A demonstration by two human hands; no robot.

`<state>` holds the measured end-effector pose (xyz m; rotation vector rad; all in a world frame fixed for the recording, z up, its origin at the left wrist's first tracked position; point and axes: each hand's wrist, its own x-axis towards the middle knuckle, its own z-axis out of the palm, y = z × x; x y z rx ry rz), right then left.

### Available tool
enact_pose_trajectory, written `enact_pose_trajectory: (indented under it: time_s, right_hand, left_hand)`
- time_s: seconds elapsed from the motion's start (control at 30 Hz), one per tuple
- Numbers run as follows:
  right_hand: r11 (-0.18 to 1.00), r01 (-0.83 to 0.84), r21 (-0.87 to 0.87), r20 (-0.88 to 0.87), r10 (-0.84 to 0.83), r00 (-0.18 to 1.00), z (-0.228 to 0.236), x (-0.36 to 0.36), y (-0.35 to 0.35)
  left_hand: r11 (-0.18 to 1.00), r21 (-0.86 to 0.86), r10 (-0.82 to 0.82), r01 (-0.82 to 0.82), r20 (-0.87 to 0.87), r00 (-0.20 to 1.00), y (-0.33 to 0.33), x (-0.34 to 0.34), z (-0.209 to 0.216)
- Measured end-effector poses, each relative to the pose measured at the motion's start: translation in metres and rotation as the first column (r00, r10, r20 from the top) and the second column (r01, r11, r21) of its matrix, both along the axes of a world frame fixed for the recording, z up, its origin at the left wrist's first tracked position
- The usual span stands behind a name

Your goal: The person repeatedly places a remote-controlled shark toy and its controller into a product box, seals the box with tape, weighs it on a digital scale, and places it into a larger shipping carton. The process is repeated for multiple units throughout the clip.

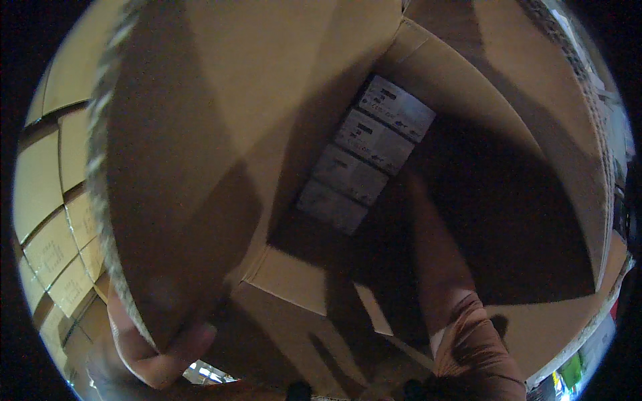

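A large brown cardboard carton (180, 120) stands open under me, its flaps raised. My left hand (164, 354) is wrapped round the edge of the carton's left flap, with the thumb on the inner face. My right arm, in an orange-brown sleeve, reaches down into the carton. In the shadow, my right hand (416, 187) is close to a row of several small pale printed boxes (388, 137) on the carton's floor. Its fingers are lost in the dark, so I cannot tell whether they touch a box.
Brown cartons (53, 247) are stacked in a wall beyond the left flap. The carton's right flap (568, 113) rises on the other side, and its near wall (287, 277) is partly lit. Deep shadow covers the carton's right side. Green and white items (572, 367) show outside at lower right.
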<state>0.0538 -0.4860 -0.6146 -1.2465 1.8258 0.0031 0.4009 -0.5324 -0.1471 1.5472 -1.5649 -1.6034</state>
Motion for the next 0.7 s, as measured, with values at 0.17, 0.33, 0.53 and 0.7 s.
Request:
enact_pose_trajectory:
  time_s: [0.17, 0.33, 0.53, 0.7]
  right_hand:
    - [0.997, -0.065, -0.042, -0.092, 0.061, 0.994, 0.003, -0.016, -0.007]
    - [0.916, -0.337, -0.216, -0.171, 0.305, 0.937, 0.019, 0.013, -0.004]
    - [0.853, -0.444, -0.275, -0.060, 0.446, 0.893, 0.048, 0.093, 0.044]
    - [0.856, -0.513, 0.065, -0.022, 0.515, 0.857, 0.043, 0.111, 0.079]
  left_hand:
    - [0.939, 0.116, 0.326, -0.324, 0.003, 0.945, 0.017, -0.005, 0.004]
    - [0.948, 0.086, 0.304, -0.307, 0.039, 0.952, 0.015, 0.000, 0.008]
    - [0.950, 0.076, 0.300, -0.303, 0.054, 0.952, 0.005, -0.001, 0.007]
    - [0.948, 0.088, 0.299, -0.305, 0.070, 0.952, -0.003, -0.003, 0.009]
